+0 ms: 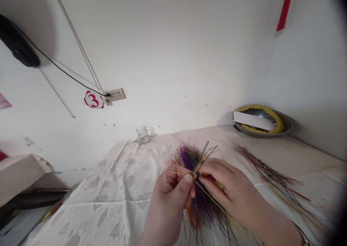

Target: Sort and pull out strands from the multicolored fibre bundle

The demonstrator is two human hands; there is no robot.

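Observation:
Between my two hands is a small bundle of thin wires (204, 158), grey and yellow, with its loose ends fanning up. My left hand (173, 190) pinches its lower end between thumb and forefinger. Fingertips of my right hand (230, 182) are closed at the same spot, close against the left thumb; exactly what they grip is partly hidden. One long yellow wire (213, 199) runs from the pinch down to the right beneath my right hand. Below both hands lies a thick heap of fine wires (186, 156), purple, orange and dark, partly covered by them.
A second, looser bunch of wires (267, 169) lies on the right of the cloth-covered table (108, 188). Behind it sits a metal bowl (286, 125) with a yellow ring and white strip. A glass mug (142, 134) stands by the wall, below a power socket (116, 94).

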